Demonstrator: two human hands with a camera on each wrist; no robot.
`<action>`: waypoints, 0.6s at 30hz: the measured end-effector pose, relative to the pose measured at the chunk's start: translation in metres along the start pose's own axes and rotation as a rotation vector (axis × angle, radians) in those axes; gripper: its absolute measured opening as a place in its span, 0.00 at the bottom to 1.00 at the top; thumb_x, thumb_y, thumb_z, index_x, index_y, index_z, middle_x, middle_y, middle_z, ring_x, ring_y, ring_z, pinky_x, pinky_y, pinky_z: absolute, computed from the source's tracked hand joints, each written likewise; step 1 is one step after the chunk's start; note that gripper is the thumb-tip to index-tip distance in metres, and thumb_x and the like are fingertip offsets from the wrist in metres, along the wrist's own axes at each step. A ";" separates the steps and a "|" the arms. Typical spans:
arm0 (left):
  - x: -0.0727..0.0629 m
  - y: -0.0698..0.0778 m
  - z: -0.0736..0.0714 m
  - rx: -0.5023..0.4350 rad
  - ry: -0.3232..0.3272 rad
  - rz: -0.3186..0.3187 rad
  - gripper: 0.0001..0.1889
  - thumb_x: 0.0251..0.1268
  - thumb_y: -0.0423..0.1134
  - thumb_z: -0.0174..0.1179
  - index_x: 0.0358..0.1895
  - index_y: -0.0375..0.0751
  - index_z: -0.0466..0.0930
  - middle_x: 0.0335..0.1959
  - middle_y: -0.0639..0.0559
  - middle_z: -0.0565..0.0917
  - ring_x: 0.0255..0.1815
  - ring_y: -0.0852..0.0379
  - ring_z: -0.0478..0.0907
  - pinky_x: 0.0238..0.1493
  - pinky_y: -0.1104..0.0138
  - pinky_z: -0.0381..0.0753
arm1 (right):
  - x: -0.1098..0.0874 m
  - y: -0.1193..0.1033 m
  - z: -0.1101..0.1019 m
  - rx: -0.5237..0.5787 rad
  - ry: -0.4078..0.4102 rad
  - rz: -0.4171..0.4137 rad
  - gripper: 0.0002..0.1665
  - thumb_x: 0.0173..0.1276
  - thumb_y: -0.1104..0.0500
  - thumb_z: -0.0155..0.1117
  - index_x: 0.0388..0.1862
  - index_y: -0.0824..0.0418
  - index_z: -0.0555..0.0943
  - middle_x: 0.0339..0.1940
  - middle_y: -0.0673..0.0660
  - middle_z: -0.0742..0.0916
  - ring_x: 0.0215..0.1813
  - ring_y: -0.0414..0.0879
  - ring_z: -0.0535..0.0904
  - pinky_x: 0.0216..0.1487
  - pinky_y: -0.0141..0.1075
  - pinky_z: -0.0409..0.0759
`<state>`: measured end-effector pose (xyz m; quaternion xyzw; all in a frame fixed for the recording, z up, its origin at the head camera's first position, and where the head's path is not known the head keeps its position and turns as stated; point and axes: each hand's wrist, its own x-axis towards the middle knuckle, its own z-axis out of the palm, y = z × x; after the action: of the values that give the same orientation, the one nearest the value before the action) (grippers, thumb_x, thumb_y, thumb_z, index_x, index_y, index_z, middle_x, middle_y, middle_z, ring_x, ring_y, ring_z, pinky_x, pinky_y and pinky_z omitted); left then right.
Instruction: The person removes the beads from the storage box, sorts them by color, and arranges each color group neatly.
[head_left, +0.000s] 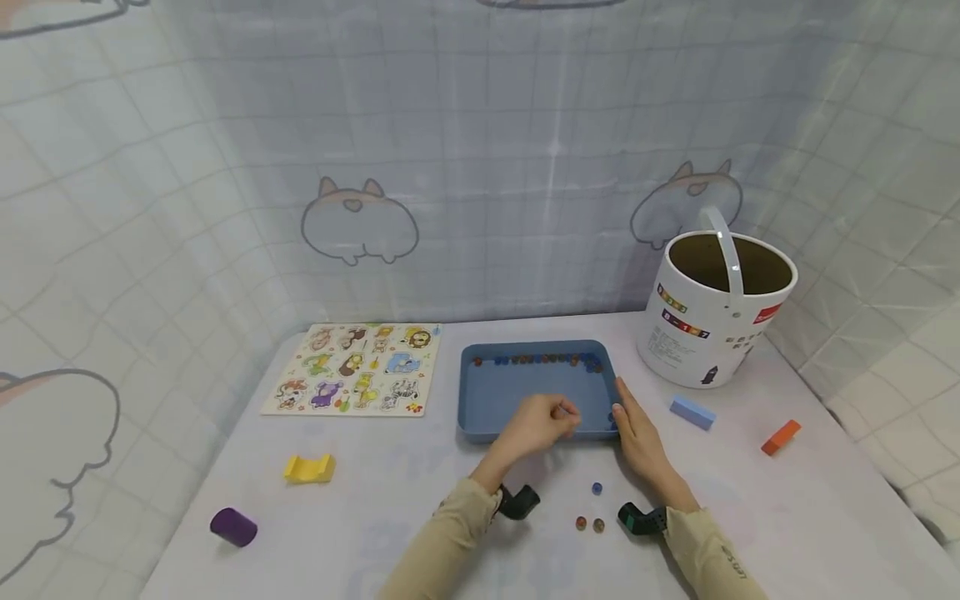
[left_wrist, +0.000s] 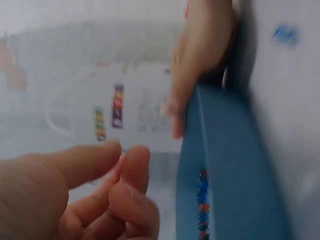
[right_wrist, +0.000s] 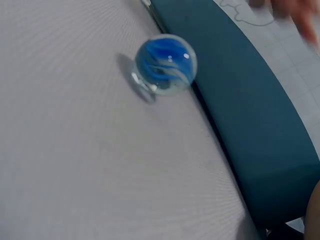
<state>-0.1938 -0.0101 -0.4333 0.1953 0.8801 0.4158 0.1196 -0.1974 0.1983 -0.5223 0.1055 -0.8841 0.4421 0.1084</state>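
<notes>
Nearest on the counter (head_left: pixel 360 542), two brownish marbles (head_left: pixel 581 523) lie just beside each other, between the two forearms. Well to their left, a purple cylinder (head_left: pixel 233 527) lies on its side. Slightly farther out sits a single blue marble (head_left: pixel 597 489), clear with blue swirls in the right wrist view. A yellow block (head_left: pixel 309 469), hollowed on top, stands beyond the cylinder.

Right hand (head_left: pixel 641 446): at the right end of the blue tray (head_left: pixel 517 396), fingers straight against the end wall, thumb at the rim. Left hand (head_left: pixel 537 423): above the tray's near edge, fingers curled toward the thumb, tips bare and close together.

The tray rests flat on the counter. Dark marbles (head_left: pixel 612 419) lie in its near right corner; a row of blue and brownish marbles (head_left: pixel 531 359) lines its far wall, bunched at the right. Right of the tray: a light-blue block (head_left: pixel 692 412) and an orange block (head_left: pixel 781 437). Farther back, a board with animal pictures (head_left: pixel 348 369) lies at left, and a white bucket (head_left: pixel 675 346), handle raised, stands at right. A patterned curtain (head_left: pixel 480 200) hangs behind.
</notes>
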 end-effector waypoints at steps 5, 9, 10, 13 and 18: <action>0.046 0.004 0.009 0.048 -0.042 -0.104 0.08 0.67 0.38 0.60 0.44 0.43 0.86 0.27 0.54 0.87 0.19 0.59 0.77 0.23 0.71 0.72 | -0.003 0.001 0.005 0.016 -0.012 0.028 0.32 0.82 0.52 0.35 0.77 0.66 0.52 0.77 0.69 0.60 0.76 0.68 0.54 0.72 0.61 0.52; 0.063 0.000 0.031 0.135 -0.108 -0.146 0.07 0.60 0.39 0.66 0.39 0.45 0.89 0.29 0.55 0.88 0.23 0.62 0.79 0.30 0.72 0.77 | -0.005 0.000 0.010 0.017 -0.015 0.031 0.32 0.82 0.52 0.36 0.78 0.65 0.52 0.76 0.69 0.61 0.76 0.67 0.56 0.72 0.61 0.54; 0.065 -0.001 0.036 0.149 -0.107 -0.140 0.07 0.58 0.40 0.68 0.38 0.44 0.89 0.30 0.54 0.88 0.24 0.62 0.79 0.31 0.72 0.77 | -0.005 0.000 0.010 0.012 -0.011 0.027 0.31 0.82 0.52 0.36 0.77 0.65 0.52 0.76 0.69 0.61 0.75 0.68 0.56 0.71 0.61 0.55; 0.071 0.001 0.045 0.191 -0.093 -0.117 0.07 0.55 0.41 0.70 0.33 0.41 0.90 0.31 0.52 0.89 0.26 0.62 0.76 0.31 0.72 0.75 | -0.004 0.001 0.009 0.005 0.011 0.013 0.31 0.81 0.53 0.38 0.77 0.65 0.54 0.75 0.70 0.62 0.75 0.68 0.57 0.70 0.61 0.56; 0.076 0.009 0.052 0.208 -0.058 -0.155 0.06 0.56 0.41 0.68 0.27 0.43 0.87 0.23 0.56 0.83 0.22 0.61 0.70 0.25 0.71 0.68 | -0.001 0.002 0.001 0.003 0.032 0.008 0.31 0.81 0.54 0.38 0.77 0.65 0.54 0.75 0.70 0.62 0.75 0.68 0.57 0.70 0.61 0.56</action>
<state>-0.2399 0.0648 -0.4625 0.1500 0.9271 0.3062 0.1559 -0.1967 0.1988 -0.5249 0.0950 -0.8819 0.4457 0.1207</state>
